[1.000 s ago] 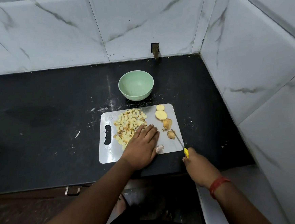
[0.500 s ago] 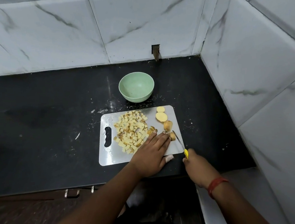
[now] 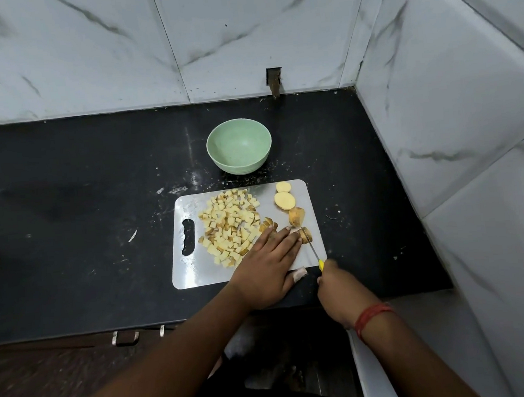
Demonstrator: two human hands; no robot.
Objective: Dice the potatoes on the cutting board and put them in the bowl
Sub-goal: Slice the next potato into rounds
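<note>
While the left hand (image 3: 268, 270) lay flat with straight fingers on the cutting board (image 3: 184, 267), its fingertips touched a small potato piece (image 3: 305, 234) near the board's right edge. The right hand (image 3: 340, 289) gripped the yellow handle of a knife (image 3: 314, 251), whose blade reached that piece. A pile of diced potato (image 3: 228, 226) covered the board's middle, and two round slices (image 3: 284, 196) and a larger chunk (image 3: 296, 216) sat at its far right. Beyond the board stood the green bowl (image 3: 239, 146), holding nothing, on the black tabletop (image 3: 81, 187).
</note>
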